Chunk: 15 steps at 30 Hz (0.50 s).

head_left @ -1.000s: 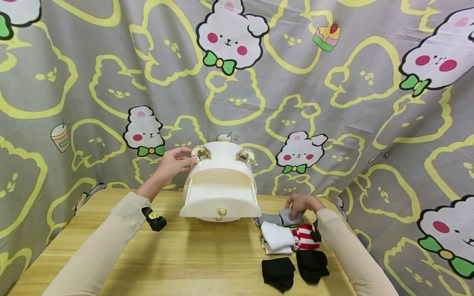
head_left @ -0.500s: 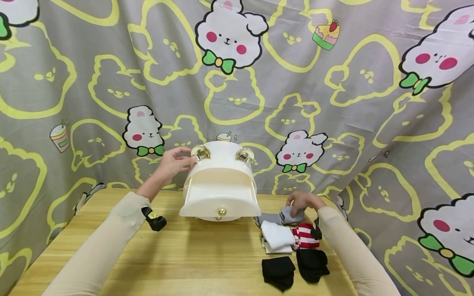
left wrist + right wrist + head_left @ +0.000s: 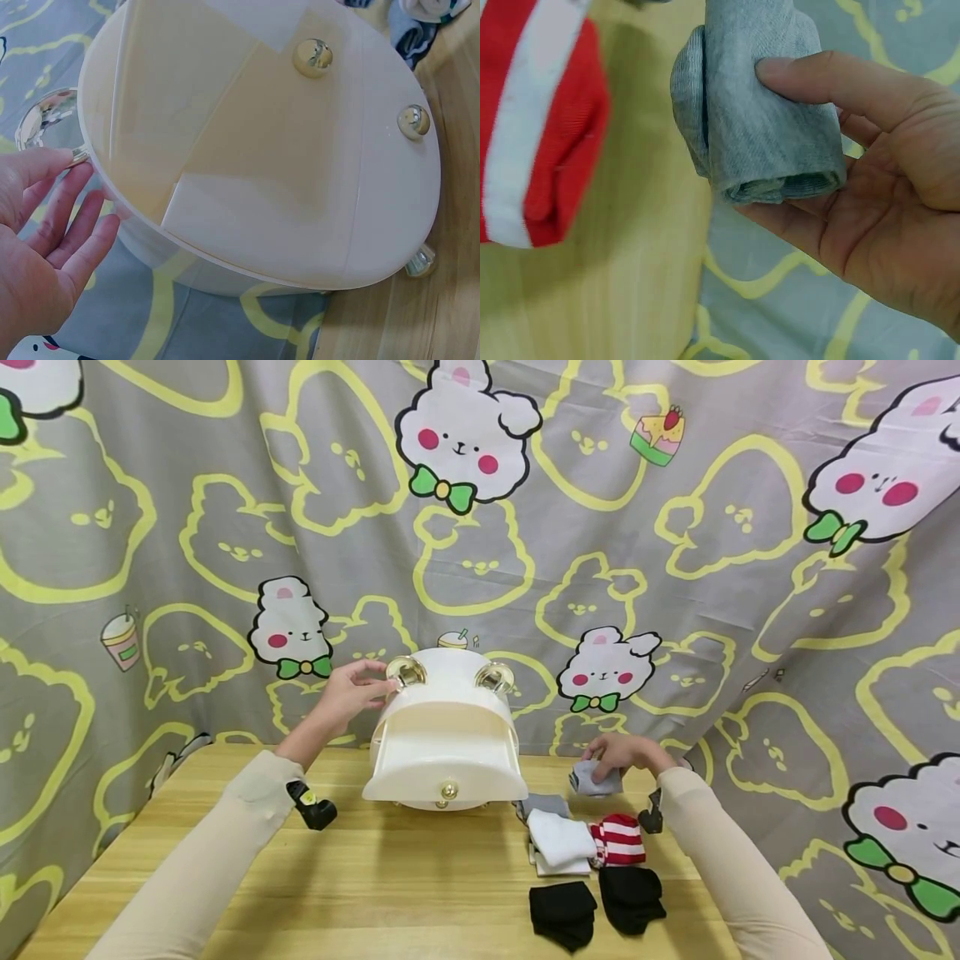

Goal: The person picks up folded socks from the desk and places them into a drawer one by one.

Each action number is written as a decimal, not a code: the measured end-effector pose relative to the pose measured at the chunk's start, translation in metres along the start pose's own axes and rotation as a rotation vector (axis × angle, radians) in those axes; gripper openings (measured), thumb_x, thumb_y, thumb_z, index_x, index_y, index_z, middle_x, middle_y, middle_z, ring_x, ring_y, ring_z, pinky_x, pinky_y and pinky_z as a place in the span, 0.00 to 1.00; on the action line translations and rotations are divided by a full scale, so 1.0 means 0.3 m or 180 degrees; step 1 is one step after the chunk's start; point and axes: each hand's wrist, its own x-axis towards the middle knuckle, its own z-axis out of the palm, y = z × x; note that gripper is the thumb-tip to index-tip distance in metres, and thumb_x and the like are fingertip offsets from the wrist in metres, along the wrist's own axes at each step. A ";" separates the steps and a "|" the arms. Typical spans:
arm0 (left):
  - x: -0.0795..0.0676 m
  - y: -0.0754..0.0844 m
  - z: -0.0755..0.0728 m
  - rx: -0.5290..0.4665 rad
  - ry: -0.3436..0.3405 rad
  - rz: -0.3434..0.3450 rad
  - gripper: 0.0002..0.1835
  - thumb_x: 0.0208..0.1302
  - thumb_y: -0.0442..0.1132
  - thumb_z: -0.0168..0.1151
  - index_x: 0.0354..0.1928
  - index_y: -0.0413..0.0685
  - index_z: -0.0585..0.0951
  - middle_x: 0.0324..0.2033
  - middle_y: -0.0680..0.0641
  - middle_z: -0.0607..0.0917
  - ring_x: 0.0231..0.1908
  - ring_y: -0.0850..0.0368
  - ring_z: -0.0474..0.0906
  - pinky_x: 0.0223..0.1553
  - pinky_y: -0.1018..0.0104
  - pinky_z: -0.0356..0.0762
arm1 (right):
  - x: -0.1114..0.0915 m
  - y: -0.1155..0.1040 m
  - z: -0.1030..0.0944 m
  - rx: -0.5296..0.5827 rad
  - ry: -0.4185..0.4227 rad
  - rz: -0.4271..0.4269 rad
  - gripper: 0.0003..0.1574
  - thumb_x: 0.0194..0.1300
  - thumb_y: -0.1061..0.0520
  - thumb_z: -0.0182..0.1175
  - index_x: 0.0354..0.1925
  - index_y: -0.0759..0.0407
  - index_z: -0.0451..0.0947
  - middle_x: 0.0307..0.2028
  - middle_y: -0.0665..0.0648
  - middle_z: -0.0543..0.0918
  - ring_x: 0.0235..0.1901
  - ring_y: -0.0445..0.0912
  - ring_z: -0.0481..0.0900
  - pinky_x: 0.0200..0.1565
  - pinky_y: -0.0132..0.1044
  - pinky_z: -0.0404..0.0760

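Note:
A white rounded storage box (image 3: 453, 681) stands at the back middle of the table, its drawer (image 3: 411, 781) pulled out and showing a bare inside. Two gold ring-like ornaments top the box. My left hand (image 3: 348, 695) pinches the left gold ornament (image 3: 46, 120) between thumb and index finger, the other fingers loosely bent. To the right of the box, my right hand (image 3: 621, 752) grips a folded grey sock (image 3: 769, 112) above the table, thumb on its near side. Another grey sock (image 3: 546, 807) lies below and left of it, partly covered by a white sock (image 3: 561, 837).
A red-and-white striped sock (image 3: 621, 840) lies beside the white one. Two black folded socks, left (image 3: 562, 912) and right (image 3: 632, 897), are nearer the front. A patterned curtain (image 3: 480, 560) hangs right behind the wooden table (image 3: 337, 893).
My right hand has lifted the grey sock off the pile, up and slightly away from the other grey sock. My left hand and the box stay where they were.

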 end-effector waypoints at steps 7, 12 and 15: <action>-0.001 0.000 0.001 0.0075 0.0023 0.0005 0.24 0.67 0.43 0.69 0.60 0.40 0.76 0.49 0.44 0.82 0.49 0.52 0.84 0.53 0.56 0.86 | -0.034 -0.056 -0.074 0.0275 -0.0110 -0.0291 0.19 0.59 0.64 0.71 0.49 0.64 0.80 0.42 0.60 0.83 0.38 0.48 0.82 0.37 0.39 0.87; -0.005 0.004 0.001 0.0066 0.0024 0.0008 0.24 0.67 0.42 0.69 0.60 0.39 0.76 0.50 0.43 0.81 0.53 0.45 0.83 0.56 0.52 0.85 | -0.058 -0.109 -0.138 0.0302 -0.0124 -0.0462 0.20 0.61 0.62 0.70 0.52 0.63 0.81 0.41 0.57 0.85 0.35 0.46 0.83 0.35 0.37 0.86; -0.004 0.004 0.001 0.0045 0.0011 -0.0004 0.24 0.68 0.41 0.69 0.61 0.39 0.76 0.50 0.42 0.81 0.55 0.42 0.82 0.56 0.51 0.85 | -0.074 -0.156 -0.174 0.0308 -0.0169 -0.0544 0.20 0.62 0.61 0.70 0.52 0.63 0.80 0.39 0.54 0.85 0.33 0.43 0.82 0.34 0.35 0.85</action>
